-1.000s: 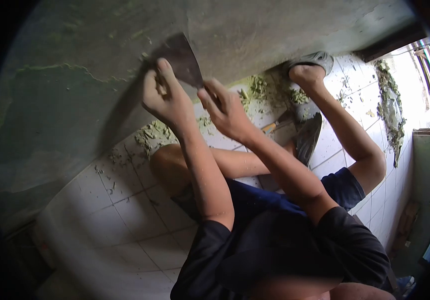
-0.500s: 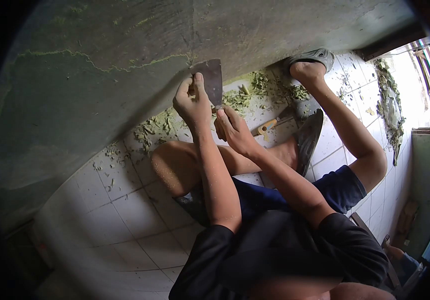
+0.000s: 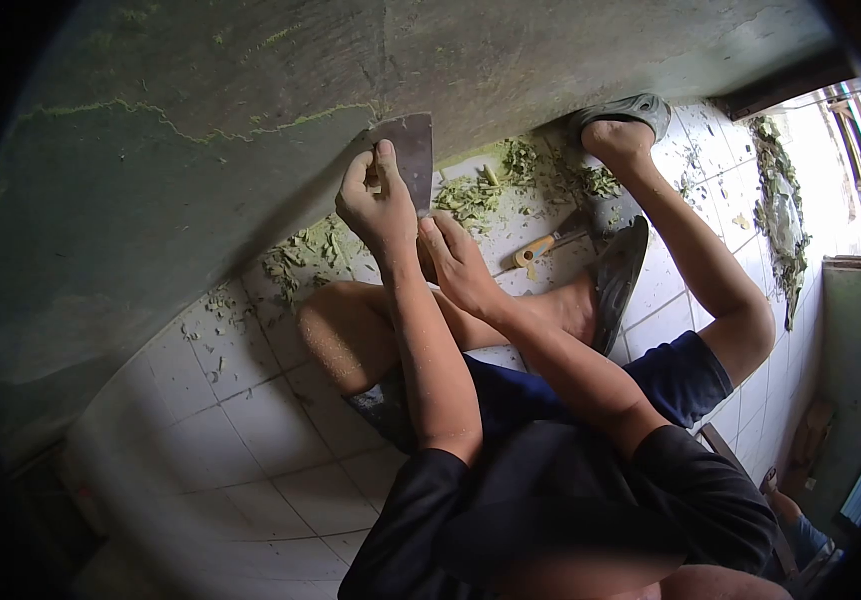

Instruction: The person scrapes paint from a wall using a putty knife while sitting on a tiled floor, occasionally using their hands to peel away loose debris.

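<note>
A wide scraper (image 3: 413, 160) with a dark, flat blade is held in both hands against the green-grey wall (image 3: 221, 190). My left hand (image 3: 379, 208) pinches the left side of the blade, its thumb lying on the face. Lower down, my right hand (image 3: 459, 268) is closed around the handle end, which the fingers mostly hide. The blade's far edge meets the wall near the end of a ragged, light-green line where the paint surface changes.
Peeled paint flakes (image 3: 469, 198) litter the white tiled floor (image 3: 276, 425) along the wall. A yellow-handled tool (image 3: 536, 250) lies beside my sandalled foot (image 3: 619, 285). More debris (image 3: 781, 215) is heaped by the bright doorway. Part of another person (image 3: 801, 530) shows at lower right.
Both hands and the scraper have shifted slightly left and the blade a little up the wall. The grip stays the same. At lower right the other person has moved slightly.
</note>
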The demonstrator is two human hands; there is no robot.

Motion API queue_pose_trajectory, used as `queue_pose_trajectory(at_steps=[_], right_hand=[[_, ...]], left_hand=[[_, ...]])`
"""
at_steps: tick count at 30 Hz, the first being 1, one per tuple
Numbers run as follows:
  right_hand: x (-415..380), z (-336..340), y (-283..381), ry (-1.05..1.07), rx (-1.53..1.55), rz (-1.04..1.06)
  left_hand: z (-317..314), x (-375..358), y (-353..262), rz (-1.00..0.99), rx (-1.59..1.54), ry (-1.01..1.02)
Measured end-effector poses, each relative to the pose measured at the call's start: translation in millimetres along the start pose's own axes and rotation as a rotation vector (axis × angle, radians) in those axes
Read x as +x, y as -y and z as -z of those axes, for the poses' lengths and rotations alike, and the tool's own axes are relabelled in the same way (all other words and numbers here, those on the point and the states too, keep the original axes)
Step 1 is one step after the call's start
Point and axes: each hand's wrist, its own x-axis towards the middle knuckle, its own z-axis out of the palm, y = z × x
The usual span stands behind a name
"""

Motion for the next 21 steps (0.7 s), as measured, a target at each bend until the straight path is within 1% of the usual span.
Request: queue_pose_trajectory(at_steps=[2, 3, 5, 6, 8, 11, 14, 15, 16, 18, 19, 21], right_hand=[[1, 0, 0, -0.029, -0.097, 0.016], [3, -1, -3, -0.033, -0.098, 0.017], [8, -3, -12, -0.1, -0.07, 0.13], [10, 0, -14, -0.104, -0.072, 0.131], [15, 8, -16, -0.055, -0.05, 0.04], [13, 13, -4, -0.078, -0.14, 0.06], [18, 16, 0, -0.107, -0.16, 0.142], [20, 16, 4, -0.117, -0.216, 0.12], [18, 13, 9, -0.158, -0.259, 0.16], [16, 14, 15, -0.134, -0.291, 0.132], [16, 14, 15, -0.144, -0.283, 0.153], [21, 16, 9, -0.112, -0.27, 0.157]], left_hand=[[-1, 0, -1, -0.01, -0.007, -0.017], [-1, 0, -4, -0.008, 0.031, -0.024], [-4, 0, -5, -0.003, 0.065, -0.026], [-5, 1, -3, -0.017, 0.076, -0.04], [-7, 1, 1, -0.034, 0.083, -0.052], [-11, -1, 0, -0.003, -0.028, -0.062], [-10, 3, -2, -0.073, -0.066, -0.05], [-10, 4, -9, -0.055, -0.095, -0.077], [-6, 7, -8, -0.039, -0.022, -0.022], [-14, 1, -13, -0.031, -0.202, -0.098], [-16, 0, -15, -0.032, -0.246, -0.099], [-11, 1, -12, -0.046, -0.18, -0.056]])
